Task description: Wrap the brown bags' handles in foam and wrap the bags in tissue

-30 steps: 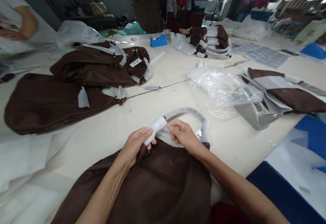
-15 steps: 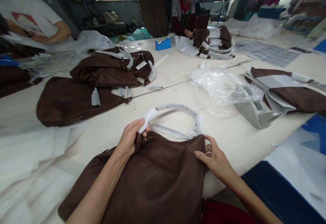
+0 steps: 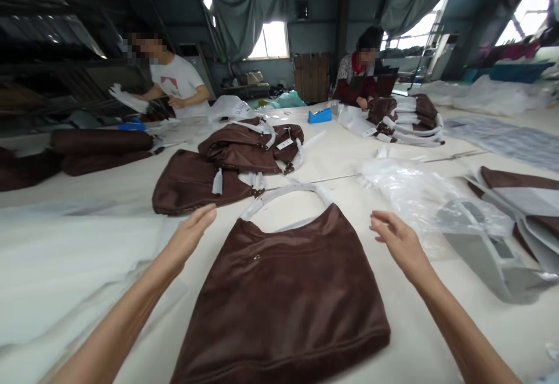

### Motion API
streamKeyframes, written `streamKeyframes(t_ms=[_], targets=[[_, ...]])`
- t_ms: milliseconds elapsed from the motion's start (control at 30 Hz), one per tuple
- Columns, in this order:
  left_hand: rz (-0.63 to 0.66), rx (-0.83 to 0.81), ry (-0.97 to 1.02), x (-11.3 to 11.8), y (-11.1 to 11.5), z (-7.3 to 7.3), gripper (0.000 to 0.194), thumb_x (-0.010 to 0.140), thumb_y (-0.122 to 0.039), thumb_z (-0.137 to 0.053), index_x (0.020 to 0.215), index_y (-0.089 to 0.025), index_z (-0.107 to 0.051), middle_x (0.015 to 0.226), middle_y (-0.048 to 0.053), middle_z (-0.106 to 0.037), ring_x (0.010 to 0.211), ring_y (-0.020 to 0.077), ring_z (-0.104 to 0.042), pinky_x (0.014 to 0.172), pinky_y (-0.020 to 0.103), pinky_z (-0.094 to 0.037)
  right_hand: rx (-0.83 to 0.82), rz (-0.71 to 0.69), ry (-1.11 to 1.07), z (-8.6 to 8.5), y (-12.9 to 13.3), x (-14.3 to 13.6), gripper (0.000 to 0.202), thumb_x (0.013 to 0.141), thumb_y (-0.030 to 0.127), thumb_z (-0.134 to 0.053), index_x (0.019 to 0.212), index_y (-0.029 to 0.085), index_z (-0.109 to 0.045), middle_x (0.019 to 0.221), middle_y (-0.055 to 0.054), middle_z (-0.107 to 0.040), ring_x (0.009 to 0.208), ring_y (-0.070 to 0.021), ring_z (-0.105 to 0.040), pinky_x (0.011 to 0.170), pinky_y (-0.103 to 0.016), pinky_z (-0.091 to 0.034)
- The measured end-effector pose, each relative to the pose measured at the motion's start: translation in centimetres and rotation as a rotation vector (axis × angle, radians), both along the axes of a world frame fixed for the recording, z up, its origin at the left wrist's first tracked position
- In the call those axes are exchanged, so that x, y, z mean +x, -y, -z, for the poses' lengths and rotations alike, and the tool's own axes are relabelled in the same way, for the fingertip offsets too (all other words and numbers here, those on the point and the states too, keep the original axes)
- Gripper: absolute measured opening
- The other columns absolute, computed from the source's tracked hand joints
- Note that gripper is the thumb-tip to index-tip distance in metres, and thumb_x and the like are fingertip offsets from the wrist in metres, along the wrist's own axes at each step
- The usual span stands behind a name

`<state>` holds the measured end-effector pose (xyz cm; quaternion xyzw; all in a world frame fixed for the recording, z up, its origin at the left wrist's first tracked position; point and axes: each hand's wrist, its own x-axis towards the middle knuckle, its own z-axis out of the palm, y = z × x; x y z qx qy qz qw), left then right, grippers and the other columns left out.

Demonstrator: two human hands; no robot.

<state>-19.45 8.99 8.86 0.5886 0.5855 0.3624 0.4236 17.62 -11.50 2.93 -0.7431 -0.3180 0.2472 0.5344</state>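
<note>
A dark brown handbag point(image 3: 288, 291) lies flat on the white table in front of me, its wrapped handle point(image 3: 292, 189) arching away from me. A small zip pull shows near its upper left. My left hand point(image 3: 190, 238) is in the air left of the bag, fingers stretched out and holding nothing. On the other side, my right hand point(image 3: 397, 235) hovers apart from the bag, fingers loosely spread and slightly curved, with nothing in them.
More brown handbags point(image 3: 196, 180) lie beyond my left hand. Clear plastic bags point(image 3: 402, 192) and a grey-lined brown bag point(image 3: 519, 198) are at right. White sheets point(image 3: 65, 267) cover the left side. A blue tape dispenser point(image 3: 320, 116) stands farther back, near two people.
Both hands have let go of the handbag and moved apart to its sides. The bag now lies flat and straighter. My view has tilted up and turned left.
</note>
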Motion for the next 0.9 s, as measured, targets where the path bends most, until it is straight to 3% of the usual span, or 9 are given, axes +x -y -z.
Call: streamKeyframes(t_ms=[100,167,233,333,433,567,700,900], targets=[[0.210,-0.069,-0.147,-2.6,4.4,4.4,0.064,0.080,-0.065,-0.059,0.128,-0.023,-0.063,0.146,0.010,-0.053,0.141,0.0345,-0.039,0.121,0.052,-0.024,-0.146,-0.100,-0.127,2.7,4.5,-1.1,0.051,0.076,0.062,-0.063,0.104,0.020,-0.071,0.106,-0.012,-0.073,0.097,-0.0306,-0.070,0.077,-0.041,-0.059],[0.208,-0.065,-0.173,-3.3,7.0,7.2,0.074,0.080,-0.067,-0.057,0.141,-0.024,-0.053,0.153,0.007,-0.044,0.144,0.0326,-0.034,0.121,0.051,-0.023,-0.199,-0.102,-0.186,3.6,5.9,-1.2,0.053,0.074,0.065,-0.064,0.101,0.020,-0.072,0.105,-0.013,-0.073,0.096,-0.0315,-0.071,0.073,-0.040,-0.060],[0.172,-0.044,-0.172,-3.1,8.5,8.9,0.077,0.082,-0.067,-0.055,0.146,-0.025,-0.046,0.155,0.006,-0.040,0.145,0.0307,-0.033,0.120,0.050,-0.023,-0.178,-0.067,-0.121,3.4,5.0,-0.5,0.052,0.076,0.065,-0.062,0.099,0.020,-0.071,0.105,-0.013,-0.073,0.095,-0.0309,-0.071,0.074,-0.039,-0.059],[0.140,-0.039,-0.157,-2.6,8.9,9.6,0.074,0.083,-0.066,-0.054,0.144,-0.023,-0.049,0.151,0.007,-0.046,0.142,0.0310,-0.039,0.119,0.050,-0.025,-0.135,-0.114,0.141,1.6,0.0,0.8,0.045,0.086,0.059,-0.053,0.100,0.020,-0.069,0.103,-0.011,-0.073,0.095,-0.0276,-0.070,0.081,-0.038,-0.057],[0.116,-0.010,-0.148,-2.6,8.5,9.9,0.072,0.082,-0.064,-0.056,0.142,-0.023,-0.052,0.148,0.007,-0.050,0.140,0.0322,-0.042,0.119,0.049,-0.026,-0.271,-0.247,0.479,0.1,-6.6,0.8,0.042,0.094,0.049,-0.042,0.110,0.018,-0.067,0.109,-0.010,-0.072,0.102,-0.0249,-0.068,0.092,-0.036,-0.051],[0.092,0.008,-0.147,-3.0,8.6,10.9,0.070,0.083,-0.064,-0.055,0.142,-0.026,-0.053,0.147,0.004,-0.051,0.139,0.0309,-0.043,0.118,0.047,-0.029,-0.462,-0.287,0.697,0.6,-13.1,-0.7,0.048,0.095,0.046,-0.044,0.123,0.012,-0.062,0.120,-0.020,-0.066,0.113,-0.0319,-0.062,0.095,-0.041,-0.046],[0.080,-0.009,-0.132,-2.9,8.9,11.5,0.071,0.082,-0.067,-0.054,0.141,-0.028,-0.053,0.148,0.002,-0.051,0.139,0.0295,-0.044,0.117,0.045,-0.031,-0.610,-0.313,0.792,2.2,-15.6,-1.2,0.045,0.092,0.042,-0.053,0.115,0.006,-0.065,0.118,-0.027,-0.064,0.114,-0.0377,-0.060,0.091,-0.043,-0.045],[0.076,-0.066,-0.105,-2.8,9.2,11.7,0.074,0.080,-0.070,-0.052,0.143,-0.032,-0.050,0.150,-0.001,-0.049,0.141,0.0283,-0.042,0.120,0.045,-0.025,-0.691,-0.343,0.822,3.4,-16.1,-0.7,0.029,0.095,0.024,-0.044,0.105,0.010,-0.067,0.109,-0.022,-0.069,0.106,-0.0298,-0.065,0.089,-0.035,-0.044]])
